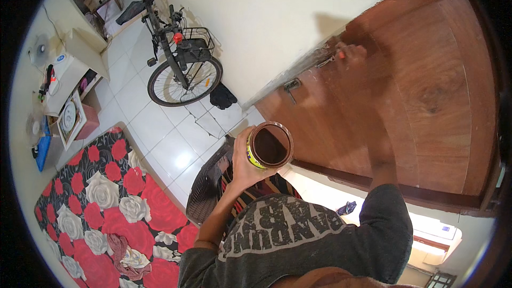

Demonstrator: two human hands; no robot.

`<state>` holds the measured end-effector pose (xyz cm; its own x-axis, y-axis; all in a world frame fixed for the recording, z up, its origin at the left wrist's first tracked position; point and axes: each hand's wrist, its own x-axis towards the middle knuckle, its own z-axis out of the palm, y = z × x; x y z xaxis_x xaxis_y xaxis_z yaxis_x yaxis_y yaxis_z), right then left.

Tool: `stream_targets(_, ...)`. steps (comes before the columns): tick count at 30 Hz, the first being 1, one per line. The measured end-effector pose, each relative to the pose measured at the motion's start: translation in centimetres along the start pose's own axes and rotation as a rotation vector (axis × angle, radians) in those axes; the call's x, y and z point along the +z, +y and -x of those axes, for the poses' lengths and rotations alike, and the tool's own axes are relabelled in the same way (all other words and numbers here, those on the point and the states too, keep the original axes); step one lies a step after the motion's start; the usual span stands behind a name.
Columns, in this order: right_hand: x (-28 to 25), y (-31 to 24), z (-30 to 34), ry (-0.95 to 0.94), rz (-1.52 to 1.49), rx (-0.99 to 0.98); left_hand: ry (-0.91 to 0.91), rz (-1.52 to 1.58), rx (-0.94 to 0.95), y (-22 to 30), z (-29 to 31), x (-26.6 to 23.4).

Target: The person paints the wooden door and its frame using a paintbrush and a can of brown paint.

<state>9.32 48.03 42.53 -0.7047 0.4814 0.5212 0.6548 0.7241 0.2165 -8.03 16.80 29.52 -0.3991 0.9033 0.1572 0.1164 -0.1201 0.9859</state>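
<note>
My left hand [244, 166] is wrapped round an open can of dark brown paint [270, 145], its mouth facing up and its rim smeared brown. A yellow-green label shows on the can's side. My right arm reaches far up over the brown wooden door [426, 85]. At the door's edge beside the white wall, my right hand [354, 56] is closed on a paintbrush with a red-orange handle [341, 54]. Motion smears this hand, and the bristles are not clear. A metal door handle [291, 89] sits lower on the same edge.
A black bicycle [181, 58] with a front basket stands by the white wall [256, 21]. Dark cloth [223, 97] lies near its wheel. Left are a bed with a rose-print sheet [112, 213] and a white cabinet [80, 69]. A dark woven basket [207, 186] stands near my left forearm.
</note>
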Motion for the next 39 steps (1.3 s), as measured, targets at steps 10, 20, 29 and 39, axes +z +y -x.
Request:
stream_targets(10,0.0,-1.5,0.9,-0.011,0.077,-0.195,0.017,-0.011,-0.004,0.5,-0.3,-0.1)
stream_targets(20,6.0,-0.7,2.2,-0.041,-0.267,0.014,0.036,-0.031,-0.007,0.2,-0.3,-0.4)
stream_targets(29,-2.0,1.2,-1.7,0.338,-0.026,0.052,0.03,-0.007,-0.009,0.2,-0.5,-0.2)
stream_targets(39,-1.6,1.6,0.3,0.429,-0.241,0.175,0.039,-0.004,0.034,-0.1,-0.9,0.3)
